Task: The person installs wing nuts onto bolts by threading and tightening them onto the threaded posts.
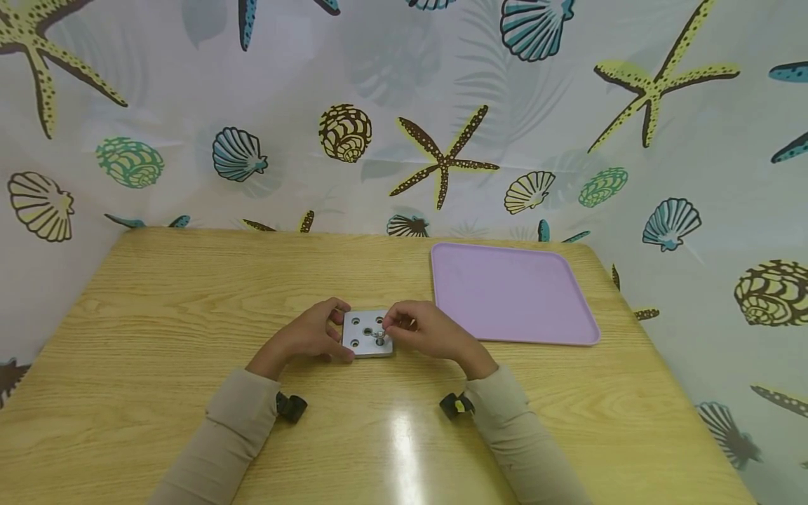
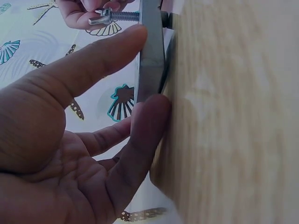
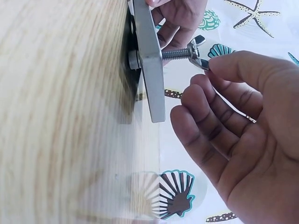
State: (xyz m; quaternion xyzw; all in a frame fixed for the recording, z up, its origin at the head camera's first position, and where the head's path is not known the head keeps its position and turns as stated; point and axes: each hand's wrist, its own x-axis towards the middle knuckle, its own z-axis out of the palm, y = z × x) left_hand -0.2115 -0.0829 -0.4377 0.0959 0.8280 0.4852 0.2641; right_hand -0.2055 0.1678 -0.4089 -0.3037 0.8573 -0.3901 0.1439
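A flat silver metal plate (image 1: 366, 350) with several holes sits between my hands on the table. Through its near right hole stands a threaded bolt (image 3: 175, 54), its head showing under the plate in the right wrist view. A wing nut (image 3: 192, 52) is on the upper end of the bolt, well above the plate. My left hand (image 1: 313, 331) grips the plate by its left side, thumb at the near corner and fingers at the far one. With thumb and index finger, my right hand (image 1: 429, 330) pinches one wing of the nut; its other fingers curl loosely beside the plate.
A light purple tray (image 1: 514, 291) lies at the back right of the wooden table (image 1: 208, 301). A cloth with shells and starfish (image 1: 284, 84) hangs behind and beside the table. Each wrist carries a small black camera.
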